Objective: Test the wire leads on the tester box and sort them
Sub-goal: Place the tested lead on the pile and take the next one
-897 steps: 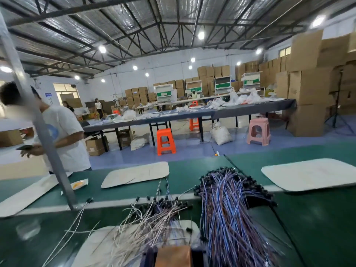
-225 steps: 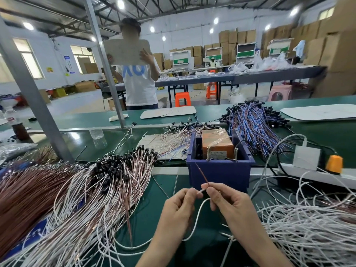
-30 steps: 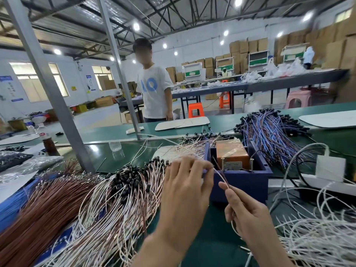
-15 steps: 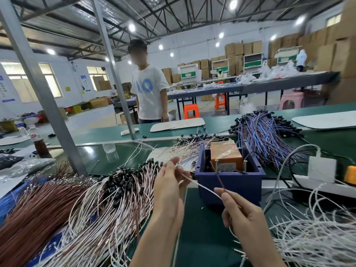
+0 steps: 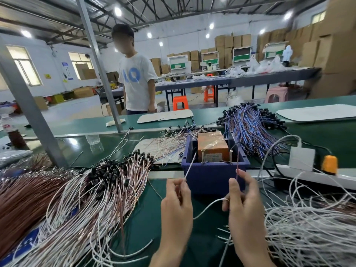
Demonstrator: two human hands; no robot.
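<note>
Seemingly midway: left hand pinches a white lead, right hand a brown lead, both at the tester; a pile lies left. A tangle waits right.

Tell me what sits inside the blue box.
Inside the blue box: a film-wrapped orange block with two upright metal posts before it. The front wall hides the floor and the block's base.

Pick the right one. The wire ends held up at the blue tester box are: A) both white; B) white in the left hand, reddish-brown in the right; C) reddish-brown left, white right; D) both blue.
B: the left hand pinches a white end and the right hand a reddish-brown end, both pointing up before the blue tester box.
</note>
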